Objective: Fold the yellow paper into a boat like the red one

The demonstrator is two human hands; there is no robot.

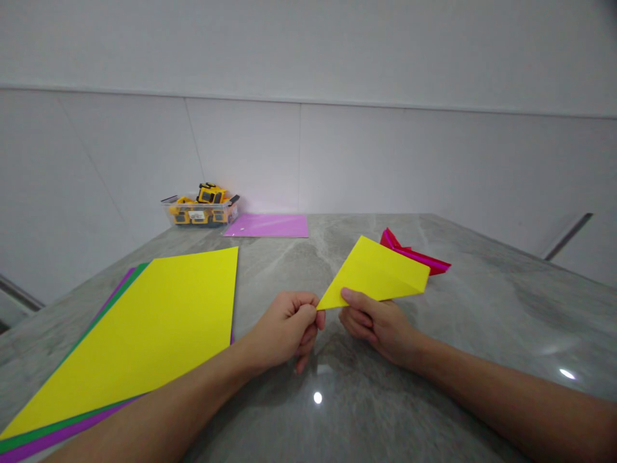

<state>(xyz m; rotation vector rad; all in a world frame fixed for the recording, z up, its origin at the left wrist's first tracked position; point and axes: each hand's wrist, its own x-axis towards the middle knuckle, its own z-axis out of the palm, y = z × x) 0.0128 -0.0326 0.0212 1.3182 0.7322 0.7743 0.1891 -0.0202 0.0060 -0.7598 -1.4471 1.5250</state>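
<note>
A folded yellow paper (380,270), kite-shaped with a sharp point at its left end, is held above the grey table between both hands. My left hand (294,325) pinches that sharp tip between thumb and finger. Along the lower edge, my right hand (373,321) grips the paper with the thumb on top and the fingers curled underneath. Behind the yellow paper lies a folded red and magenta paper piece (414,257), partly hidden by it.
Yellow, green and purple paper sheets (159,328) lie stacked at the left, partly under my left forearm. At the back stand a clear plastic box (200,209) of yellow toy vehicles and a flat pink-purple sheet (270,225). A white wall (366,161) rises behind the grey table (482,321).
</note>
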